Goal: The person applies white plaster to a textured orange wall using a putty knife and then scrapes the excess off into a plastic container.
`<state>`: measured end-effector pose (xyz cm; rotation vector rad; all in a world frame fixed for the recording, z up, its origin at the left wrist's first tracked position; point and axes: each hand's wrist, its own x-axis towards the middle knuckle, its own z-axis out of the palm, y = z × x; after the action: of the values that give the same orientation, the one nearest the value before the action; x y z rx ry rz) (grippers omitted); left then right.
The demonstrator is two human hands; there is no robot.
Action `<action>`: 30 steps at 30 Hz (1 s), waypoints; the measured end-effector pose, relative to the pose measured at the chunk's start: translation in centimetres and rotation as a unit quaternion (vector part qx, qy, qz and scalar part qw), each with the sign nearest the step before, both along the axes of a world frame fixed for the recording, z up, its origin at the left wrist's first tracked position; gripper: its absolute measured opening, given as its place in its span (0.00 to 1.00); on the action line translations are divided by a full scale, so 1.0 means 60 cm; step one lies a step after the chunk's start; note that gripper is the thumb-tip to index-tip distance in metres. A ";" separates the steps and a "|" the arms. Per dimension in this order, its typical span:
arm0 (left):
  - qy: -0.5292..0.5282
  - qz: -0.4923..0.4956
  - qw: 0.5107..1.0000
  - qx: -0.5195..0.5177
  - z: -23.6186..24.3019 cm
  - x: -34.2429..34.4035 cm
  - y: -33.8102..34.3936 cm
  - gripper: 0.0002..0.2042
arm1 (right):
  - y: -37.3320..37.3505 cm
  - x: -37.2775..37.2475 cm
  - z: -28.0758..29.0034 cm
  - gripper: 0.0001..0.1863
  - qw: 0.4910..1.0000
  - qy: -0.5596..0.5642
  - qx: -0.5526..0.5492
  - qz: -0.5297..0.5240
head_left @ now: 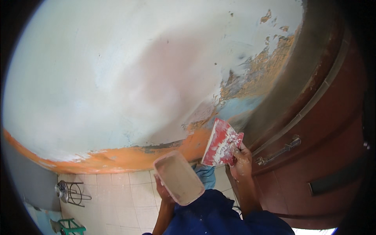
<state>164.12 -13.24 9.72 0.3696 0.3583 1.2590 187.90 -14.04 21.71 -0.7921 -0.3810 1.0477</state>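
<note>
My left hand [163, 192] grips the side of a shallow rectangular plastic tub [179, 176], tilted so that its inside shows, with a thin pale coating. In my right hand [241, 163] is a red putty spreader [222, 143], its wide blade pointing left and up. White putty is smeared across the spreader, and white specks dot my fingers. Both things are held in front of a whitish plastered wall [90, 78]. Rough bare patches [260, 74] break the wall's surface to the upper right. Whether the blade touches the wall, I cannot tell.
An orange band [121, 158] runs along the wall's bottom. To the right stands a dark red door [321, 141] with a metal bolt [279, 151]. A black metal stool [76, 194] and a green stool [71, 227] stand on the tiled floor [117, 203] at lower left.
</note>
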 end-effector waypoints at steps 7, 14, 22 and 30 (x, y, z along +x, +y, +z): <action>-0.013 -0.029 0.995 -0.093 0.012 0.033 0.008 0.29 | 0.028 0.038 -0.016 0.14 0.967 -0.191 0.027 -0.166; 0.000 -0.043 0.998 -0.047 -0.027 0.019 0.004 0.30 | 0.196 0.207 -0.045 0.14 0.415 -0.807 0.187 -0.376; 0.070 0.039 0.997 0.011 -0.007 -0.007 -0.003 0.29 | 0.287 0.245 -0.122 0.27 0.413 -0.854 0.139 -0.284; 0.062 0.045 0.997 0.019 -0.007 0.002 0.001 0.28 | 0.240 0.278 -0.204 0.27 0.379 -0.895 0.097 -0.212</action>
<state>164.24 -13.18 9.32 0.4700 0.4604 1.3354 204.60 0.34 9.47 -1.4371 -1.9625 -0.8755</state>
